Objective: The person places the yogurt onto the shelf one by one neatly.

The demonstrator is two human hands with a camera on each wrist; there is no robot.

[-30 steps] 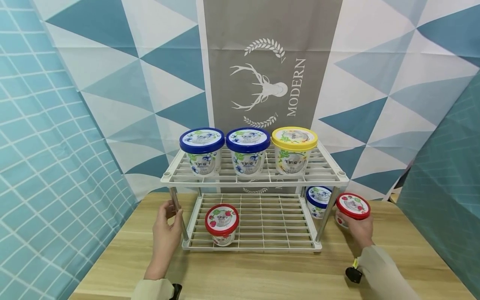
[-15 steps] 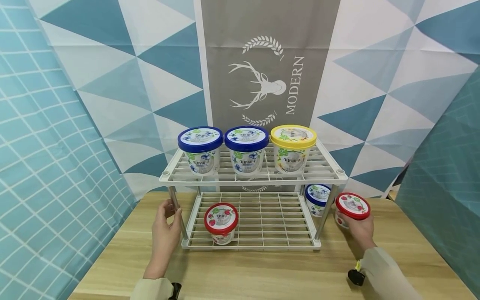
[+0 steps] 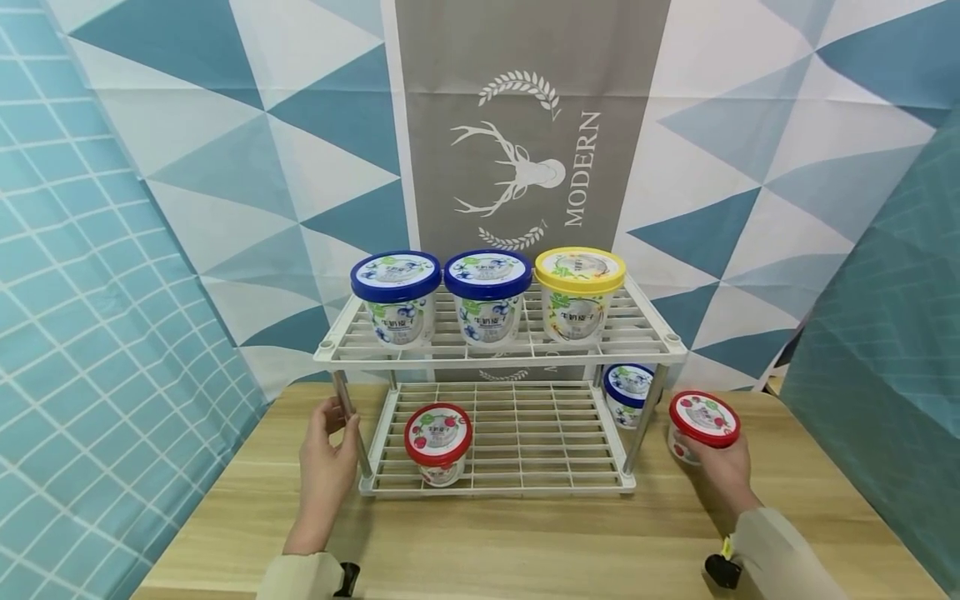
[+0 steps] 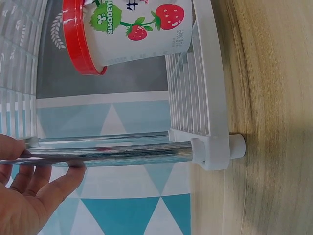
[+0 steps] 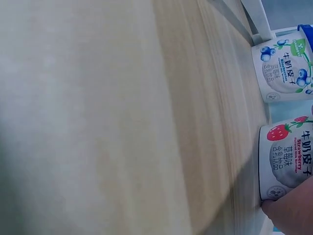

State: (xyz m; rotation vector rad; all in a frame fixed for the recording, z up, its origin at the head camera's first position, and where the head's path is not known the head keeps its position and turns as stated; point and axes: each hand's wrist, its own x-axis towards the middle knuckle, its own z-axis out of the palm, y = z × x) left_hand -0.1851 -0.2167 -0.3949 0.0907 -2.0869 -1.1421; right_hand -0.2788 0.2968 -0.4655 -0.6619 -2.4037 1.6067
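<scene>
My left hand [image 3: 327, 454] holds the front-left metal post [image 4: 122, 153] of a white two-tier rack [image 3: 495, 363], thumb and fingers on either side of it. To the right of the rack, my right hand [image 3: 726, 471] grips a red-lidded strawberry tub [image 3: 705, 419] by its near side. In the right wrist view the thumb [image 5: 293, 210] lies against the base of that tub. Behind the rack's right front post stands a blue-lidded blueberry tub [image 3: 628, 386]. Another red-lidded strawberry tub [image 3: 438, 435] sits on the lower tier, toward the left.
On the upper tier, a blue-lidded tub [image 3: 396, 287], a second blue-lidded tub [image 3: 488, 287] and a yellow-lidded tub [image 3: 580, 287] stand in a row. The rack is on a wooden table [image 3: 487, 550], with a patterned cloth [image 3: 517, 50] hanging close behind.
The strawberry tub in my right hand has shifted slightly right and nearer, widening its gap from the blueberry tub. My left hand stays on the post. The head view has shifted a little.
</scene>
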